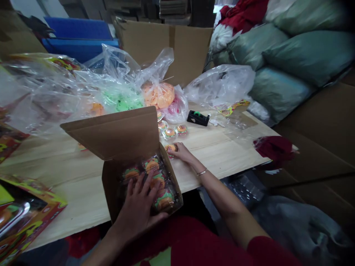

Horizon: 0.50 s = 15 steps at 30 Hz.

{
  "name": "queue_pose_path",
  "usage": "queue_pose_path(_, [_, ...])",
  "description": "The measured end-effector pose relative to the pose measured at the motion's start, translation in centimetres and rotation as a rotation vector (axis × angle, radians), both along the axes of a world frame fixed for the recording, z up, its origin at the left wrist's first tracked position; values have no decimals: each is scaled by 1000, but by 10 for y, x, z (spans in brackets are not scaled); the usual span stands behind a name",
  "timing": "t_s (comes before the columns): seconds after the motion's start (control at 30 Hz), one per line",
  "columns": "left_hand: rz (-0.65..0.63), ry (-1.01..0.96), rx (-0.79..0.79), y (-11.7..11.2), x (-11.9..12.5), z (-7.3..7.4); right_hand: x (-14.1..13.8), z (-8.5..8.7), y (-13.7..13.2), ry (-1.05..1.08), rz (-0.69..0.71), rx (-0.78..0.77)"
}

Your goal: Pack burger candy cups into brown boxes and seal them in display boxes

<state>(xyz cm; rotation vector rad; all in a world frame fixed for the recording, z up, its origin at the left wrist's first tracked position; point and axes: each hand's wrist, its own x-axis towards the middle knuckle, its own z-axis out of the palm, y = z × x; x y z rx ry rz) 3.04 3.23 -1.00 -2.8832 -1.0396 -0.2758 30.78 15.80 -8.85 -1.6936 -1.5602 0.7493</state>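
In front of me stands an open cardboard box with its lid raised. Several toy burgers in clear packs lie inside it. My left hand rests over the packs, fingers spread, partly hiding them. To the right of the box, my right hand has its fingers closed on a packaged toy burger at the tabletop. More packaged toy burgers sit just beyond that hand, some partly hidden behind the box lid.
A black tape dispenser lies behind the burgers. Clear plastic bags hold orange pieces and green pieces. Printed packaging is at the left, dark red cloth at the table's right edge. Stuffed sacks are piled back right.
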Motion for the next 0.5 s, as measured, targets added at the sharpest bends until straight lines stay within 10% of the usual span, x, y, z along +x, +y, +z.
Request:
queue_pose_path(0.23, [23,0,-62,-4,5,1,3,9,-41,260,-146,108])
queue_pose_path(0.37, [47,27,-154,-5,6,5,8,64,-56,589,-170,323])
queue_pose_path(0.5, [61,28,-220,-5,7,10,-47,119,-55,553,209,336])
